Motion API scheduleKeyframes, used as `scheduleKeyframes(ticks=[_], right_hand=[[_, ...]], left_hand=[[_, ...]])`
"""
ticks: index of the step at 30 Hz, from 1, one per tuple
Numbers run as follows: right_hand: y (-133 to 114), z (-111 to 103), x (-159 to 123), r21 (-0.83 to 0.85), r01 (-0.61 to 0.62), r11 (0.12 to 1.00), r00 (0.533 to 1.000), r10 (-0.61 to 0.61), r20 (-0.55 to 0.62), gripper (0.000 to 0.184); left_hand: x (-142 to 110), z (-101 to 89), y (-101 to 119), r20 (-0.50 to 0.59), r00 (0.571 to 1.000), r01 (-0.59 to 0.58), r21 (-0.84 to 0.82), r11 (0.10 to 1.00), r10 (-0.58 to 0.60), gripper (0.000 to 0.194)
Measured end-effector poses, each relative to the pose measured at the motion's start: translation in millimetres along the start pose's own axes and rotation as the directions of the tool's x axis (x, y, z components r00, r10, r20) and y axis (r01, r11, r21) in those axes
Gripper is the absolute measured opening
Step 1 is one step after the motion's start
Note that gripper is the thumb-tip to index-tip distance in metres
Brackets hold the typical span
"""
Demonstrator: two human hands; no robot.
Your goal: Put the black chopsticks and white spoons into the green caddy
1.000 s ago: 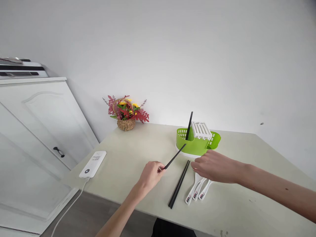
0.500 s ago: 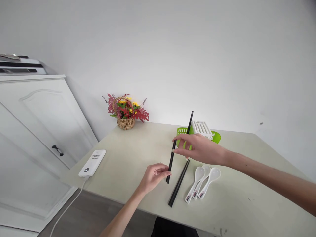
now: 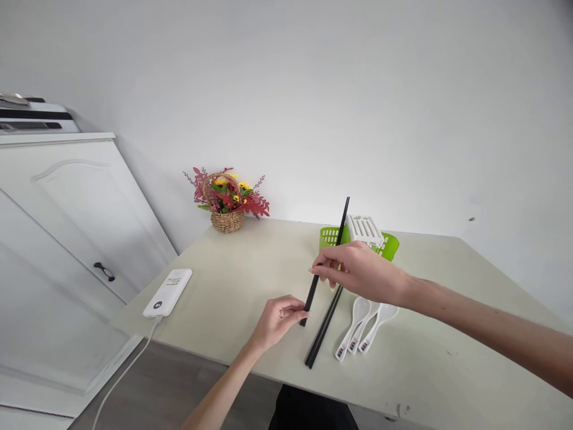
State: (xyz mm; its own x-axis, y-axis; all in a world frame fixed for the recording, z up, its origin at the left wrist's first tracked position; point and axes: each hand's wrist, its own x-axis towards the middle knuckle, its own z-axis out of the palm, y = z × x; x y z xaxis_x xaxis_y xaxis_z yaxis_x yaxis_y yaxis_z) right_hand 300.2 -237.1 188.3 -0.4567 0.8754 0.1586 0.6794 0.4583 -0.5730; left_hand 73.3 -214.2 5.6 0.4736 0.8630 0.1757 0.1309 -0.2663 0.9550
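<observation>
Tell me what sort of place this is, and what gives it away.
Probably a room in a home: a white panelled cabinet stands beside the pale table, which bears a woven wicker basket of red and yellow flowers and white plastic-looking spoons.

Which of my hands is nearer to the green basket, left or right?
Right. Your right hand is just in front of the green basket, partly hiding it; your left hand is farther away, off its front left.

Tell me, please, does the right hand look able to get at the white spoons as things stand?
Probably yes: the white spoons lie close to the right hand on the table, their handles uncovered. But it grips black chopsticks, so it would likely have to let go first.
</observation>
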Motion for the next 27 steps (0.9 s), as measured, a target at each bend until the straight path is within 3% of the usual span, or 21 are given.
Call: scheduleKeyframes(ticks=[11, 21, 27], right_hand=[[-8.0, 5.3, -8.6, 0.022, 0.010, 1.000, 1.000, -0.010, 0.004, 0.022], [0.6, 8.5, -28.6, 0.148, -0.118, 0.982, 0.989, 0.129, -0.067, 0.026], [6.1, -6.6, -27.2, 0.106, -0.100, 0.989, 0.988, 0.111, -0.108, 0.027]], left_hand=[[-6.0, -4.2, -15.5, 0.022, 1.000, -0.022, 0.063, 0.998, 0.021, 0.028], [-4.7, -3.3, -12.1, 0.027, 0.999, -0.046, 0.276, 0.960, 0.040, 0.012], [-6.3, -3.2, -12.3, 0.016, 1.000, -0.014, 0.289, 0.957, 0.010, 0.013]])
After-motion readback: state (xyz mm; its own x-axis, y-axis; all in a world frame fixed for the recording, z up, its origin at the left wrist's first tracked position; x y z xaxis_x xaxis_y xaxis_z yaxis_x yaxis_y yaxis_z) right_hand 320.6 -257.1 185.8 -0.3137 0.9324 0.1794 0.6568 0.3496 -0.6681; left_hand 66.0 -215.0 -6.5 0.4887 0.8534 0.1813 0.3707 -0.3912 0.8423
